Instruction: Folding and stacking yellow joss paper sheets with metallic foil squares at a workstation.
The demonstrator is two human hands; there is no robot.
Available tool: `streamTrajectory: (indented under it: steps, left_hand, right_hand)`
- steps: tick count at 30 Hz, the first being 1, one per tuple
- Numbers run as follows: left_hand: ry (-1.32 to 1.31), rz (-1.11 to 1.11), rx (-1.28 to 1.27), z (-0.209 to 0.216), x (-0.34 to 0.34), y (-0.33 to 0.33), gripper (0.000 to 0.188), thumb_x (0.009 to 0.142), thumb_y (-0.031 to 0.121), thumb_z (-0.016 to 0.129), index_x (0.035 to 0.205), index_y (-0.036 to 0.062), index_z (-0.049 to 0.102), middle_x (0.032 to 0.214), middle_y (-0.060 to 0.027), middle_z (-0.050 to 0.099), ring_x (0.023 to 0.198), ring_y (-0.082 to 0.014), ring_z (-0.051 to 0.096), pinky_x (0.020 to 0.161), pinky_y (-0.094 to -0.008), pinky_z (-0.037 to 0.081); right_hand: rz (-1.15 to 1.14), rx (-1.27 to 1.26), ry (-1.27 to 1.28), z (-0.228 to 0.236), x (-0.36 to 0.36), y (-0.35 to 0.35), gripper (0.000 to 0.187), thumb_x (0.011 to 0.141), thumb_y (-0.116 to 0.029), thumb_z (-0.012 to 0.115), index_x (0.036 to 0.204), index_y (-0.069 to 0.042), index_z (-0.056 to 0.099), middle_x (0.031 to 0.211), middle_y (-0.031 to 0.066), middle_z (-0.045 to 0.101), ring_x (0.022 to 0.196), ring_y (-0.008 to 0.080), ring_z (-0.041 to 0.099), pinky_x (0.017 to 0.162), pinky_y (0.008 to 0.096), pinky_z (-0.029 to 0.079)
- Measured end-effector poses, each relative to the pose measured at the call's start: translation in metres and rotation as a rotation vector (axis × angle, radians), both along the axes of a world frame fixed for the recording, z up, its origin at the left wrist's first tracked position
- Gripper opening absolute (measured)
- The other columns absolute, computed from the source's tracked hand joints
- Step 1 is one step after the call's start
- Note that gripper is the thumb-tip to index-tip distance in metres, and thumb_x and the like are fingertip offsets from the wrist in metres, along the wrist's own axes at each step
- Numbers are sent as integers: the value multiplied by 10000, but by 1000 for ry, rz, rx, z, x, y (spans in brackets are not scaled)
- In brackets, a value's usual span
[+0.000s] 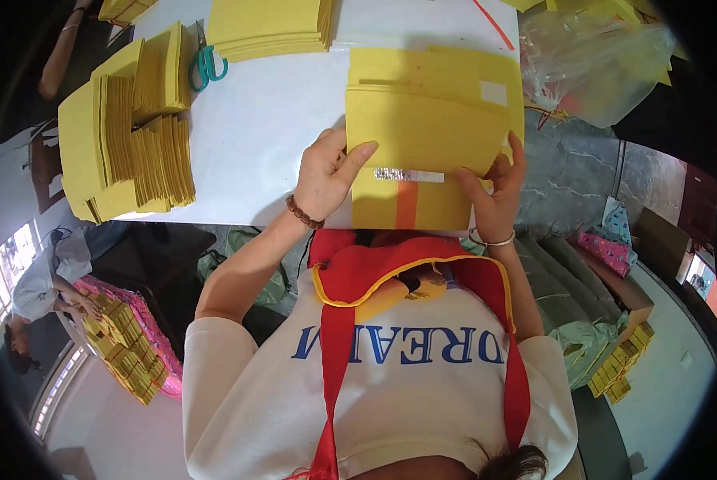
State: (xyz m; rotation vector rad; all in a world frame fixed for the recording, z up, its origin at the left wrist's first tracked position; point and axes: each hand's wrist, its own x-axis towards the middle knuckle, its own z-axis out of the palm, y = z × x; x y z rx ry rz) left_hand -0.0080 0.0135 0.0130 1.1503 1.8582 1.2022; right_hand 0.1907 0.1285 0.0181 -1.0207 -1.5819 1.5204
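There they were, the yellow envelopes (422,128), overlapping right in front of me at the near edge of the white table (254,148), one lying higher with a white patch (493,93), the nearest showing a silvery strip (409,175) above an orange stripe (406,206)! And my left hand (326,172) had the left side: thumb flat over the top face, fingers curled in at the edge, nearly closed on the paper, their tips out of sight. Over on the other side, my right hand (498,190) was half open, thumb at the lower right of the upper layer, fingers reaching up along the edge; whether it gripped or merely steadied, I couldn't tell. This looked to me like the lining-up step, layers not yet flush! The next move, I judged, called for even pressure from both sides, edges brought level without creasing that loose corner. Off to the left stood piled bundles (78,152), teal-handled scissors (207,68) near them, and a further stack (266,28) beyond, all well apart from my fingers
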Motion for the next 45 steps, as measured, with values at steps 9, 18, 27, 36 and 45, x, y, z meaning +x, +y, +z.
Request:
streamTrajectory:
  steps: [9,18,27,36,45]
  left_hand:
    - [-402,260,-73,-17,0,20,237,861,228,613,903,-5,615,573,30,494,522,-39,392,479,-211,348]
    - [-490,265,-110,-15,-8,29,209,856,206,624,816,3,590,570,43,492,501,-20,388,443,-202,313]
    - [-586,248,-162,-7,-11,34,152,865,161,616,885,36,532,654,-5,599,535,-44,511,487,-186,387]
    - [643,61,154,35,-8,34,303,765,118,647,1052,63,569,1061,-128,545,986,-286,490,840,-376,370]
    - [873,-308,-31,13,20,59,536,784,375,602,1248,134,484,1312,-150,384,1170,-328,358,946,-432,283]
  right_hand:
    - [144,242,-336,3,0,22,361,768,-89,661,1121,-58,593,798,19,522,658,99,408,575,220,344]
    - [67,135,-335,-5,-9,26,325,772,-96,659,1092,-55,612,706,12,473,584,94,373,513,228,309]
    - [44,106,-288,-19,-11,29,340,763,-87,652,1099,-61,610,689,25,462,565,95,381,509,240,323]
    - [33,62,-315,-13,-11,28,344,760,-95,651,1099,-55,609,703,20,475,573,88,383,511,235,324]
    - [66,43,-297,-13,-10,30,342,755,-91,652,1093,-54,612,738,28,501,588,92,396,520,222,333]
